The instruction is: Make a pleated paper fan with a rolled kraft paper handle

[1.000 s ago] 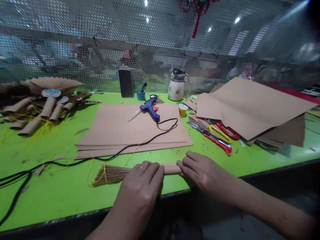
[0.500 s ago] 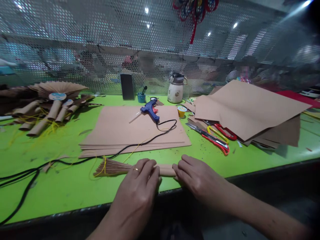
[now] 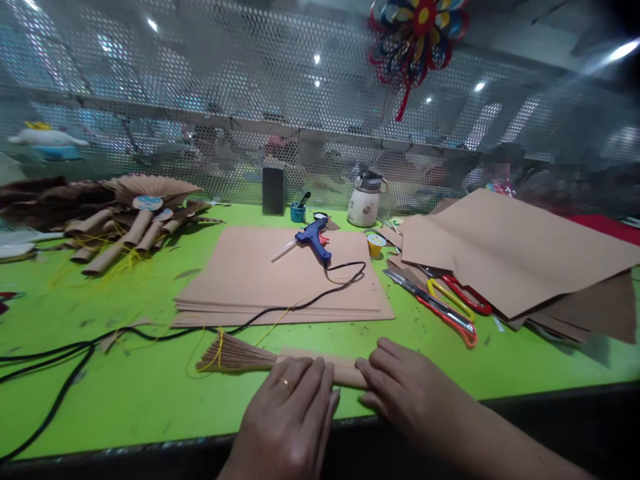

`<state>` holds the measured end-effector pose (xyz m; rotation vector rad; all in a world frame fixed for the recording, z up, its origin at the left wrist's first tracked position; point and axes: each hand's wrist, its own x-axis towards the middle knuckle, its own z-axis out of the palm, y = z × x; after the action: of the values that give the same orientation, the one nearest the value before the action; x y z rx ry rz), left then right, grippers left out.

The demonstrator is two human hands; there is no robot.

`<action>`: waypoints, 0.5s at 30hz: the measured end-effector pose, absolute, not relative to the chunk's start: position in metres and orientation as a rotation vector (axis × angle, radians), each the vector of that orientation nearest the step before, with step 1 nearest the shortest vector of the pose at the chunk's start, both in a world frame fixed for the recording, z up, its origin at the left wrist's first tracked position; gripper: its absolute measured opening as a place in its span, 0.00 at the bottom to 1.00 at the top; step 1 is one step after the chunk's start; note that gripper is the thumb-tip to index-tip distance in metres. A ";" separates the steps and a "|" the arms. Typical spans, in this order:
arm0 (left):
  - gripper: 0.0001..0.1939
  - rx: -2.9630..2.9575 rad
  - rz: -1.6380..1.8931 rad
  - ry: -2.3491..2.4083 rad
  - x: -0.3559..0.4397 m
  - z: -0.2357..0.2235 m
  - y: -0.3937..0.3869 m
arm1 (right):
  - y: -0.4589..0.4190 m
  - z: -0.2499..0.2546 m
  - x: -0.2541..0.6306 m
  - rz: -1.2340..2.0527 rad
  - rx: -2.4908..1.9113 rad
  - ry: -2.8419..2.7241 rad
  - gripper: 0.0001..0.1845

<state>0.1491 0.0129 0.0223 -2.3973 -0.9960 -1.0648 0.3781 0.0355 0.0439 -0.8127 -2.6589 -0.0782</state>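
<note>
A folded brown paper fan [image 3: 240, 352] lies along the near part of the green table, its pleats bunched at the left and tied round with yellow string. Brown paper is rolled about its right part as a tube-like handle [image 3: 345, 368]. My left hand [image 3: 293, 417], wearing a ring, presses its closed fingers on the near side of that handle, close to the pleats. At the handle's right end, my right hand [image 3: 407, 387] has its fingers curled on the paper. The right fingertips show only in part, and the thumbs are largely hidden.
Behind the fan lies a stack of brown paper [image 3: 250, 280] carrying a blue glue gun [image 3: 314, 240], its black cord running left. A box cutter [image 3: 435, 307] and scissors [image 3: 465, 297] lie right, beside loose paper sheets [image 3: 510, 247]. Finished fans [image 3: 145, 207] are piled left.
The view has tilted up, so everything sits lower in the picture. My left fingers have moved back toward the near side of the handle, uncovering more of its far side.
</note>
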 end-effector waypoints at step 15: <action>0.08 -2.208 -1.139 -0.908 0.150 0.000 0.027 | 0.246 0.100 0.286 -0.257 -1.478 -2.410 0.15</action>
<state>0.1496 0.0270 0.0003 -2.2079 -0.9075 -1.1387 0.2861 0.2455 0.1002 -1.4778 -2.4104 -0.2570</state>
